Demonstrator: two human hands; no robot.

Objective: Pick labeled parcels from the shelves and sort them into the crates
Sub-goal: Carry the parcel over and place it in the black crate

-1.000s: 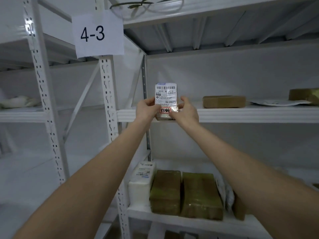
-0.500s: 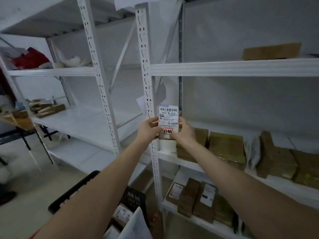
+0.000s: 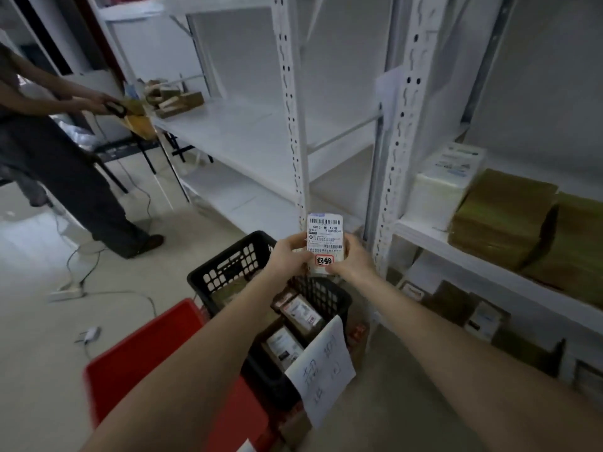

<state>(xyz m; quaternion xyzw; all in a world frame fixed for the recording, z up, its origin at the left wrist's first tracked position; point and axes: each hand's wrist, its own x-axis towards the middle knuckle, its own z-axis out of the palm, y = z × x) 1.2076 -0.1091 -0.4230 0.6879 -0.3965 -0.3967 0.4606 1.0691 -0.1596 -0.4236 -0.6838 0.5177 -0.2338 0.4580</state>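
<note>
Centre frame, the left hand (image 3: 288,256) and right hand (image 3: 354,260) each pinch the labeled parcel (image 3: 324,238) by its lower edges, above the black crate (image 3: 225,272). Released carelessly, it could fall into the red crate (image 3: 143,357), lower left.

White metal shelving (image 3: 291,125), pale floor (image 3: 32,353), loose cables (image 3: 124,292)

the floor (image 3: 39,370) bears a black crate (image 3: 228,272) and red crate (image 3: 140,360) (adjacent); the white shelf (image 3: 489,265) holds olive parcels (image 3: 502,220).
</note>
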